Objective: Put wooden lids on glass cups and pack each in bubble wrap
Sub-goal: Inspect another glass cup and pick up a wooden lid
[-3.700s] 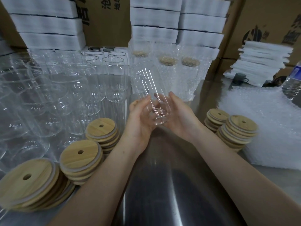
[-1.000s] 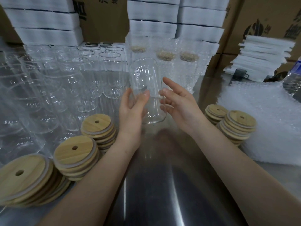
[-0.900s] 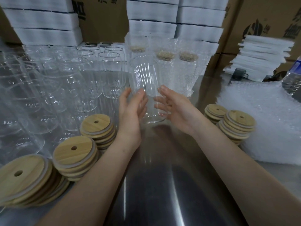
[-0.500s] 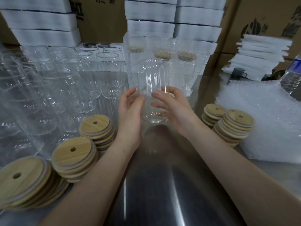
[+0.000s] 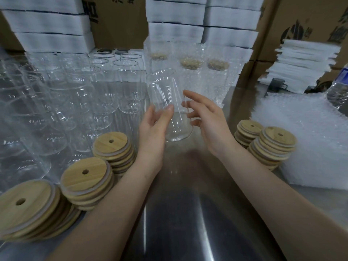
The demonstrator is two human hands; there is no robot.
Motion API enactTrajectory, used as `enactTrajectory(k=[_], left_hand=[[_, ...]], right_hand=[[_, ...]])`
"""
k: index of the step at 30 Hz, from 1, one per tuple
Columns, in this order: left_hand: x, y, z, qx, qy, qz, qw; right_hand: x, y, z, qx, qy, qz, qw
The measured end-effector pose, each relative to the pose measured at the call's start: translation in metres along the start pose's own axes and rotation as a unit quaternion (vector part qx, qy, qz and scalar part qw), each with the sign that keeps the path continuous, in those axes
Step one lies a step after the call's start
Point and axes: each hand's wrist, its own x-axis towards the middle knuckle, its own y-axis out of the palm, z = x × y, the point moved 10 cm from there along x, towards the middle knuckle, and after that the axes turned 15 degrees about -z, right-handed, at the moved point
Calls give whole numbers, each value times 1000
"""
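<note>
A clear glass cup (image 5: 165, 91) with no lid is held above the steel table (image 5: 188, 213), its top tilted to the left. My left hand (image 5: 152, 132) grips its lower part, thumb in front and fingers behind. On the cup's right side lies my right hand (image 5: 209, 125), fingers straight and spread, tips touching the glass. Stacks of wooden lids with a hole stand at the left (image 5: 111, 146) (image 5: 84, 178) (image 5: 24, 206) and at the right (image 5: 276, 138). A pile of bubble wrap (image 5: 305, 132) lies at the right.
Several bare glass cups (image 5: 75, 95) crowd the left and back. Three cups with lids, wrapped in bubble wrap (image 5: 190, 76), stand behind the held cup. White foam boxes (image 5: 175, 32) and cardboard cartons line the back. A dark mug (image 5: 276, 84) and a plastic bottle (image 5: 339, 91) sit far right.
The cup has been turned between my hands and now leans to the left. My right hand's fingers have straightened from around it. My left thumb has come onto the glass.
</note>
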Motion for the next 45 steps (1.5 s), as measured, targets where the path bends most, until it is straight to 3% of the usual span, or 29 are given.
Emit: enactTrajectory(k=[6,9,13,15,18,26,30,41,45], left_hand=[[-6,7,10,-25,-71,46,996],[-9,9,10,-63,-108,45,991],[-11,15,7,-106,-123,61,985],[-13,20,4,-104,-118,82,984],[-12,20,4,-93,-113,84,986],[8,-17,2,-23,-14,-61,998],[9,-15,8,-40,-39,-56,997],[-3,7,15,-42,-98,55,993],[0,3,21,-43,-97,22,994]], right_hand=[[1,-1,2,37,-6,9,999],[3,1,-6,60,56,20,996],[-5,13,-35,0,177,91,980],[-14,25,-38,4,194,163,967],[-16,26,-37,39,209,171,962],[-1,1,-27,-25,87,8,996],[-1,0,-14,-61,23,-3,998],[0,-1,-3,-9,16,9,1000],[-1,-2,-1,3,15,1,1000]])
